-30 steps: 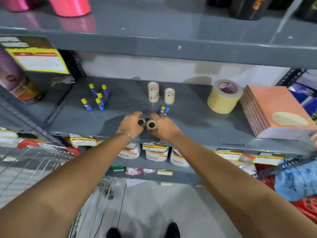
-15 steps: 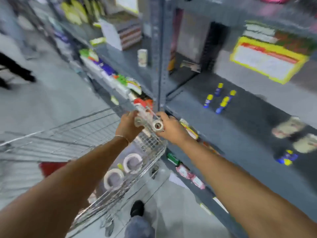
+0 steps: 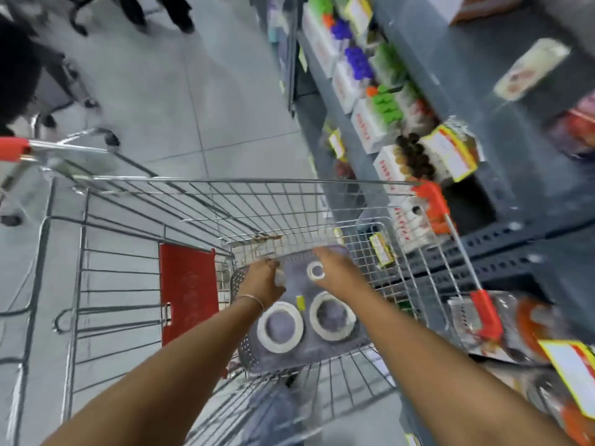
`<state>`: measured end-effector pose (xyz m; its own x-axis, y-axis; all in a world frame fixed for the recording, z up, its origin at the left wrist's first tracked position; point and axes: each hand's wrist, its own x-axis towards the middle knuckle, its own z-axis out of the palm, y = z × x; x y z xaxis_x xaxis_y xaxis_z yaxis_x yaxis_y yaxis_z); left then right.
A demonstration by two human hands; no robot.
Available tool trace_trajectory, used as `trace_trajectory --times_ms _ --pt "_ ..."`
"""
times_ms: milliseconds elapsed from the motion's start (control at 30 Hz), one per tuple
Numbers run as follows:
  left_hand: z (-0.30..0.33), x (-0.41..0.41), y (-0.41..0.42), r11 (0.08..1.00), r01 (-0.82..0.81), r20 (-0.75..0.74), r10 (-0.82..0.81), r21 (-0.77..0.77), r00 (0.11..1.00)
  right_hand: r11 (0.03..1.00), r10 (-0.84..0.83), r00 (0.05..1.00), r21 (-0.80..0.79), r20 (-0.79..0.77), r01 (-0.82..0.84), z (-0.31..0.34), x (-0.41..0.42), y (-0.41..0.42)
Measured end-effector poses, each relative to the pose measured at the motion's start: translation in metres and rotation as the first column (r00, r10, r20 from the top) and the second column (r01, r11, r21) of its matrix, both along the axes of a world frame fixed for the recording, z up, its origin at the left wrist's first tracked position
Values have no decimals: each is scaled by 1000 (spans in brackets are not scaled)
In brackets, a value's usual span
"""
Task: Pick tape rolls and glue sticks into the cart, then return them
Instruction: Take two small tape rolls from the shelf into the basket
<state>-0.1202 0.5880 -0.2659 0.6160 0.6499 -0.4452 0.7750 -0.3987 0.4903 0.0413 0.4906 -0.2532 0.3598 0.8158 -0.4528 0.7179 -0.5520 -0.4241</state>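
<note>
**Both hands over the cart tray, each with a small tape roll**

Your two hands reach down into the silver wire shopping cart [image 3: 289, 201], over the grey perforated tray [image 3: 309, 352] that sits in its child-seat end. Your left hand [image 3: 262, 280], with a thin metal bangle [image 3: 254, 299] at the wrist, is curled around a small pale tape roll [image 3: 279, 277]; only a blurred edge of that roll shows past the fingers. Your right hand [image 3: 338, 272] grips a small white tape roll [image 3: 316, 271] at its left side, the hollow core facing up at you.

On the tray nearer to you lie two large flat white tape rings [image 3: 279, 326], side by side and just apart, the left one slightly nearer. Between them, at their far edge, lies a small yellow-topped glue stick [image 3: 300, 302].

A red plastic flap [image 3: 188, 297] stands left of the tray. Grey metal shelving [image 3: 483, 75] with boxed goods runs along the right, and the grey tiled floor [image 3: 193, 91] stretches away on the far left
</note>
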Motion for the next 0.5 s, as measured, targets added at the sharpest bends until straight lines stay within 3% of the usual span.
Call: trace_trajectory --times_ms 100,267,367,500 --pt "-46 9 4 998 2 -21 -3 -62 1000 990 -43 999 -131 3 43 -51 8 1" --pt "-96 39 -2 992 29 1 -29 -121 1000 982 26 974 -186 226 17 -100 14 1" --pt "-114 58 -6 991 16 30 -12 -136 999 962 -10 969 -261 247 76 -116 13 1" --pt "-119 73 -12 985 -23 47 31 -170 998 952 -129 950 -234 285 199 -126 10 -3"
